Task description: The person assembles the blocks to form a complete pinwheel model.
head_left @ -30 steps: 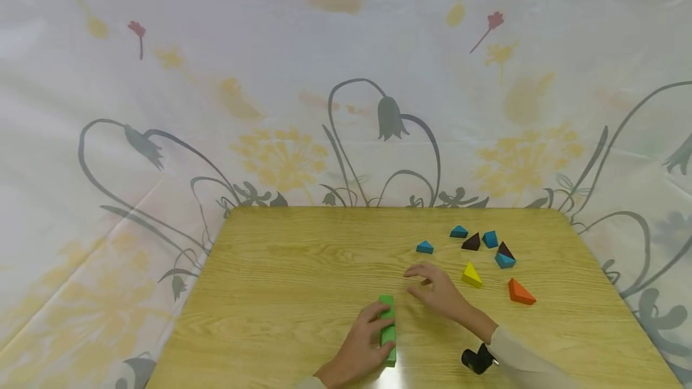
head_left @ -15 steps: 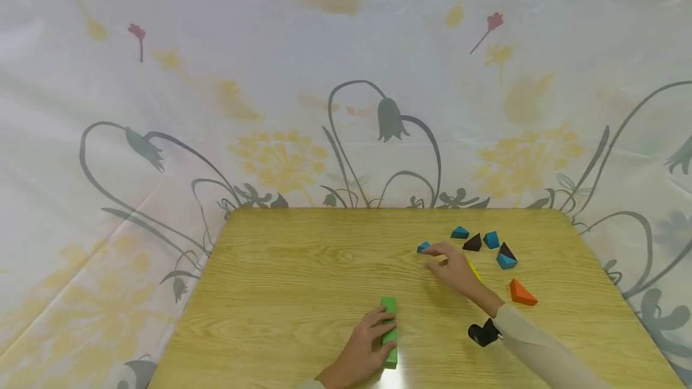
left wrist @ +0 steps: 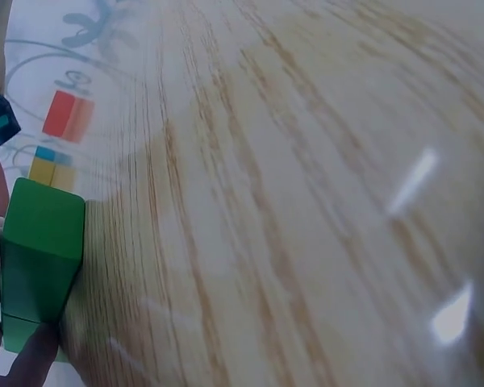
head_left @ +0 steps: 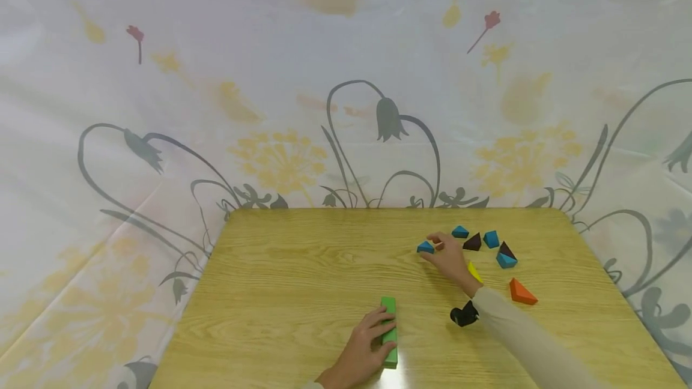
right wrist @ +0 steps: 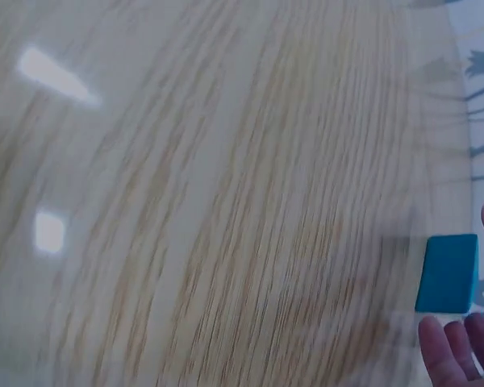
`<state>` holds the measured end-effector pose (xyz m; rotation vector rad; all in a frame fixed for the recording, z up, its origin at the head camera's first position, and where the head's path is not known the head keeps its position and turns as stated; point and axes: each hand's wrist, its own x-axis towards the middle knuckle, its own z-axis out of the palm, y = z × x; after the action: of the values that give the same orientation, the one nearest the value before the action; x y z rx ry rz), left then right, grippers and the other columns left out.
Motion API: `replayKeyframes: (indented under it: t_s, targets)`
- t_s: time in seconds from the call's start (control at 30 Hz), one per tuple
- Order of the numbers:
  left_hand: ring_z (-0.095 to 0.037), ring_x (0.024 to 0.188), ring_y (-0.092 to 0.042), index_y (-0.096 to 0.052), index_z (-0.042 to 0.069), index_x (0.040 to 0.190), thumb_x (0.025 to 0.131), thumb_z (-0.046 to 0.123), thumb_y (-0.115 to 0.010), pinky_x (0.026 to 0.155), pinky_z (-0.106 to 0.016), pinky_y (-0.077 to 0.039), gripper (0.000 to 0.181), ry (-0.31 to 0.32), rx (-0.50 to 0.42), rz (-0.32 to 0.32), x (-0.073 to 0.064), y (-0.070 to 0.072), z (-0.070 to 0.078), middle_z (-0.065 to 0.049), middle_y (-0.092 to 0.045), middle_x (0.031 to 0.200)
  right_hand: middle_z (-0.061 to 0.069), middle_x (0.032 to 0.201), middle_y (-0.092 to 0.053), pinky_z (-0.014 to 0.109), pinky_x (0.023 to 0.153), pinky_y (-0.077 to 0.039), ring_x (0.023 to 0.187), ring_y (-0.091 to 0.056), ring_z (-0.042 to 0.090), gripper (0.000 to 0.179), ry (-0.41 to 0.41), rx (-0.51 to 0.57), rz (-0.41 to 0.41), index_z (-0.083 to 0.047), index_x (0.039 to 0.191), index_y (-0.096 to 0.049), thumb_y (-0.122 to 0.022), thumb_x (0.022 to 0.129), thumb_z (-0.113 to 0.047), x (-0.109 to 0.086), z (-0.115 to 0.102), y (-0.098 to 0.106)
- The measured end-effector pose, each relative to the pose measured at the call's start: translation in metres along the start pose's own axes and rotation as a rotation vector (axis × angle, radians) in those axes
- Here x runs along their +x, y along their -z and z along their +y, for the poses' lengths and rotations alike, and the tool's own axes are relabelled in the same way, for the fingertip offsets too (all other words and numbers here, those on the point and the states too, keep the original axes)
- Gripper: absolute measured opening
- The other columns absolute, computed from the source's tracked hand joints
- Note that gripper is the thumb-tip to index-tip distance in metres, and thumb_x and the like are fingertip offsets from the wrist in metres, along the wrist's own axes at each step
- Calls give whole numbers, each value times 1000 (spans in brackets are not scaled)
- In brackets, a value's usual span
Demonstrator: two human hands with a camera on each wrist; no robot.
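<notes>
My left hand (head_left: 363, 346) holds the row of two green blocks (head_left: 389, 341) on the table, its thumb toward the near end and its fingers across the top. In the left wrist view, fingers lie along the side of the green blocks (left wrist: 44, 234), near the seam. My right hand (head_left: 449, 257) reaches over a small blue triangular block (head_left: 425, 247), with thumb and forefinger spread on either side. The right wrist view has that blue block (right wrist: 449, 274) between the parted fingertips (right wrist: 437, 343), with a gap still showing on one side.
Right of the right hand lie blue blocks (head_left: 491, 239), a dark brown triangle (head_left: 473, 242) and a brown-and-blue pair (head_left: 506, 257). A yellow triangle (head_left: 474, 271) is partly behind the right wrist, and an orange triangle (head_left: 522, 292) lies farther right. A patterned cloth (head_left: 346, 137) hangs behind the table (head_left: 281, 281).
My right hand has moved forward from beside the green blocks to the small blue triangle, its thumb and forefinger now around it. The left hand has stayed on the green blocks, which sit closer together.
</notes>
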<state>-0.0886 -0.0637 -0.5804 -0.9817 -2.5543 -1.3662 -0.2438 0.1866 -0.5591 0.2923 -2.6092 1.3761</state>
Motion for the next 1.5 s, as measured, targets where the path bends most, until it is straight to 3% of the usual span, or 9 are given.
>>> replayKeyframes:
  t_s: [0.23,0.43,0.6,0.77,0.9,1.03,1.23,1.37,1.5]
  targets:
    - [-34,130,-41,-60,-3,121,90,14,-65,101,-47,-41,35,-18,5,-4,3,-1,-1,-12,-53,132,27,114,-47,52,85,-47,102,-50,40,47,-147,42,52,8,115,-56,-77,80,-15,6,-2,-15]
    - [-31,131,-41,-61,-1,121,90,14,-65,101,-48,-40,35,-6,0,-2,3,-2,-1,-10,-53,132,25,101,-47,45,78,-42,89,-45,34,34,-103,66,189,9,102,-60,-77,79,-9,6,-1,-26]
    - [-32,130,-40,-60,-2,121,90,14,-65,100,-42,-43,35,2,-18,-9,2,-4,-2,-11,-53,133,21,98,-45,34,70,-42,82,-46,30,30,-88,119,228,9,103,-63,-75,78,-1,4,3,-29]
    - [-32,131,-40,-60,-2,122,90,14,-65,101,-40,-43,36,7,-23,-12,1,-4,-3,-10,-52,133,23,109,-50,37,80,-53,93,-56,36,40,-97,176,190,9,114,-59,-74,77,2,2,11,-25]
    - [-32,131,-40,-60,-2,121,90,16,-65,101,-40,-43,36,-4,-19,-5,1,-3,-3,-10,-53,132,25,113,-56,45,89,-50,102,-58,38,45,-107,228,146,9,118,-55,-74,78,2,1,16,-21]
    - [-32,130,-41,-61,-2,120,90,17,-65,100,-40,-43,36,-12,-13,4,0,-2,-4,-10,-54,131,26,112,-59,45,88,-51,102,-59,40,43,-109,259,128,10,117,-57,-74,79,1,1,17,-19]
    - [-32,130,-41,-60,-2,121,90,17,-65,101,-40,-43,37,-11,-15,-4,1,-1,-5,-11,-53,132,27,112,-60,30,82,-55,101,-61,41,40,-65,294,81,11,116,-60,-74,79,1,1,15,-17]
    - [-32,130,-41,-61,-3,121,89,14,-66,100,-39,-43,37,-20,-14,0,1,0,-5,-12,-54,131,31,114,-59,24,78,-55,102,-60,43,43,-61,367,-3,14,118,-57,-73,80,4,1,11,-16]
    - [-33,129,-42,-60,-4,120,88,12,-67,101,-39,-43,37,-26,-16,2,1,2,-5,-12,-54,131,32,117,-57,27,79,-56,105,-59,44,46,-87,410,-101,14,122,-54,-71,81,5,0,4,-16]
